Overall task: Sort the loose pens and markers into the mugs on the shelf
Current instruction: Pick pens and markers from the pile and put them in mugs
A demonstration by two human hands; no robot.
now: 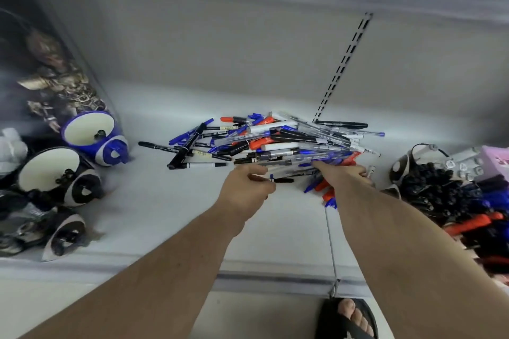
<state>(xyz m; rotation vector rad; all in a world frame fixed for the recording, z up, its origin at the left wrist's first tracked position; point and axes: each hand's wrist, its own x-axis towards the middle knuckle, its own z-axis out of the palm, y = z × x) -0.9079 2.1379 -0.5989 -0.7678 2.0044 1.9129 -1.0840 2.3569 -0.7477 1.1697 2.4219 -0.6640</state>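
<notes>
Head view: the left hand (248, 187) pinches a black pen (282, 180); the right hand (344, 173) reaches into the pen pile (275, 140) on the shelf (165, 201), its fingers hidden, grip unclear. Blue mug (91, 132) at far left holds little; contents blurred.

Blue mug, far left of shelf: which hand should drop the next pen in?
Left. The left hand already pinches a pen and sits nearer the blue mug; the right hand is in the pile.
</notes>
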